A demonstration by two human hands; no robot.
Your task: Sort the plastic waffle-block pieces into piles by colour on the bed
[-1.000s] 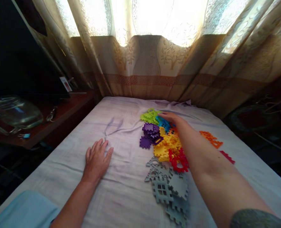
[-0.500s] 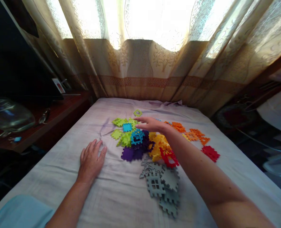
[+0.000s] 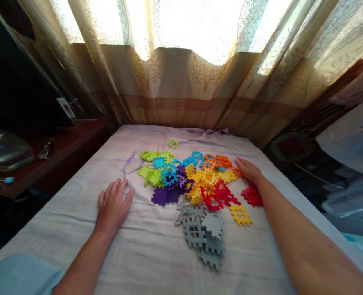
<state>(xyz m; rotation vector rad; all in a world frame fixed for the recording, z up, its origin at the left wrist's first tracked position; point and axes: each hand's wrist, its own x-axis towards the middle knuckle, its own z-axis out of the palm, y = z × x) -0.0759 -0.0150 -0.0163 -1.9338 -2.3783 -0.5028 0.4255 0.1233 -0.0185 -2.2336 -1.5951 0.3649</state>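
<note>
My left hand (image 3: 113, 205) rests palm down on the bedsheet with its fingers stretched, left of a heap of notched plastic puzzle tiles. My right hand (image 3: 249, 170) lies at the right edge of the heap, fingers extended beside the orange tiles (image 3: 222, 161); whether it touches them I cannot tell. Red tiles (image 3: 251, 195) lie just below that wrist. Across the middle spread yellow tiles (image 3: 199, 186), purple tiles (image 3: 165, 196) and blue tiles (image 3: 169, 175). Lime-green tiles (image 3: 153, 176) form the left side. Nearest me are overlapping grey tiles (image 3: 211, 246), one with a window cut-out.
A pale, wrinkled sheet (image 3: 144, 254) covers the bed. Behind it hangs a patterned curtain (image 3: 175, 82). At left, a dark wooden desk (image 3: 86, 135) carries a screen (image 3: 18, 78) and a clear glass-like bowl (image 3: 3, 149). One green frame tile (image 3: 173, 144) lies apart at the back.
My right hand has moved right, from above the green and blue tiles to beside the orange ones. The orange tiles at the right now sit closer to the heap. My left hand stays put.
</note>
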